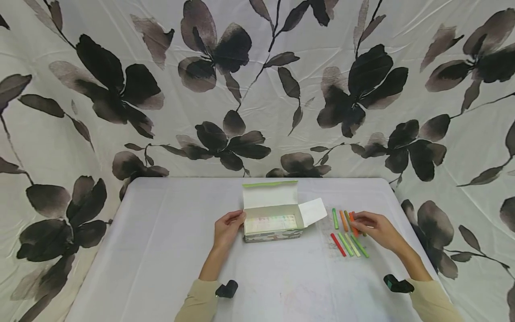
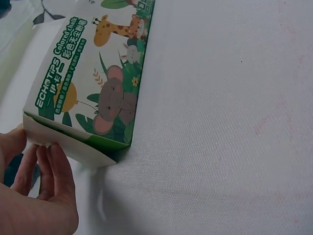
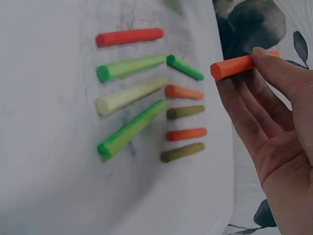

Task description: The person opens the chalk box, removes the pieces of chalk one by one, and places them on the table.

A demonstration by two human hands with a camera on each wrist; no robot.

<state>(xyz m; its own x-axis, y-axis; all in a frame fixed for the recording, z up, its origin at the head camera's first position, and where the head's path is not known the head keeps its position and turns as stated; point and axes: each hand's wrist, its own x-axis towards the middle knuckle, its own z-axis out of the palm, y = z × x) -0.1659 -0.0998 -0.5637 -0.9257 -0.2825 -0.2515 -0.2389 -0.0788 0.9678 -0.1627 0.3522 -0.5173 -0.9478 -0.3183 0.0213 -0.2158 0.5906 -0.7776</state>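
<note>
The open chalk box [image 1: 273, 236] stands on the table with its lid raised at the back and a white flap [image 1: 313, 212] out to the right. At its left end, my left hand [image 1: 228, 229] pinches the side flap [image 2: 63, 141] between thumb and fingers. The box's printed front shows animals and the words Colored Chalk. My right hand [image 1: 380, 229] pinches an orange chalk stick [image 3: 232, 67] between thumb and fingertips, held up above the other sticks. A red stick [image 3: 129, 37] and several green, orange and olive ones lie below it in two rows.
Pale, speckled material [image 1: 270, 222] shows inside the box. A white cloth covers the table [image 1: 161, 250], with faint chalk smudges near the sticks. Behind the table hangs a white curtain [image 1: 281, 112] with dark flowers.
</note>
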